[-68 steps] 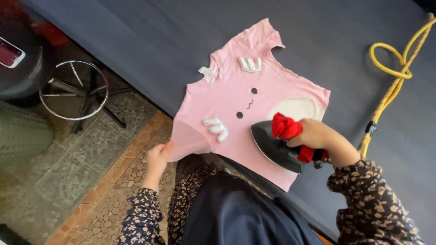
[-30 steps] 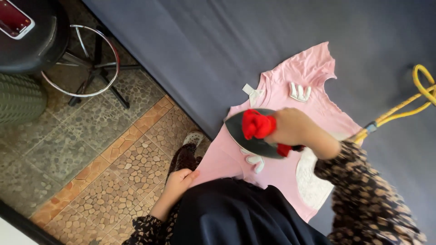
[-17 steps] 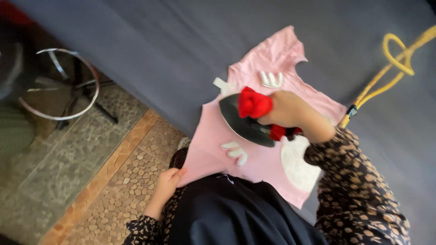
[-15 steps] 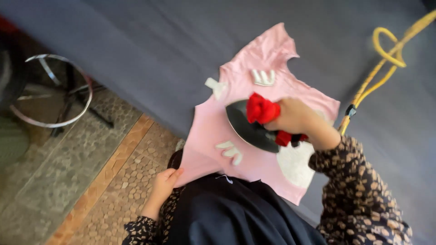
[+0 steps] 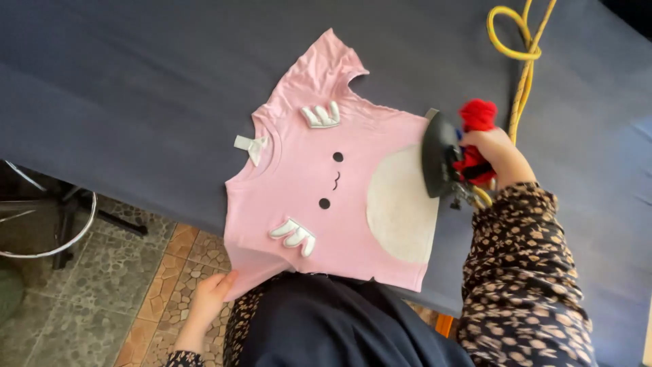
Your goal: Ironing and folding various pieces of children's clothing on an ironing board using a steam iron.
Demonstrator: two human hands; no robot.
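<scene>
The iron (image 5: pixel 440 163) has come off the middle of the pink shirt (image 5: pixel 319 197), where it sat half a second ago, and now stands tipped up on its edge at the shirt's hem, beside the pale round patch (image 5: pixel 401 204), its dark soleplate turned toward the shirt. That leaves the whole front of the shirt uncovered and lying flat, which suggests that a pass over the front has ended. The shirt lies spread on the dark blue ironing surface (image 5: pixel 136 88), with one sleeve hanging over the near edge. The right hand (image 5: pixel 492 146) is closed around the iron's red-wrapped handle, wrist bent, the patterned sleeve (image 5: pixel 519 272) running back from the shirt's hem toward the body. The left hand (image 5: pixel 210 299) is below the near edge, fingers curled onto the hanging sleeve, pinching it lightly. A yellow cord (image 5: pixel 519 61) loops on the surface beyond the iron, away from the shirt.
</scene>
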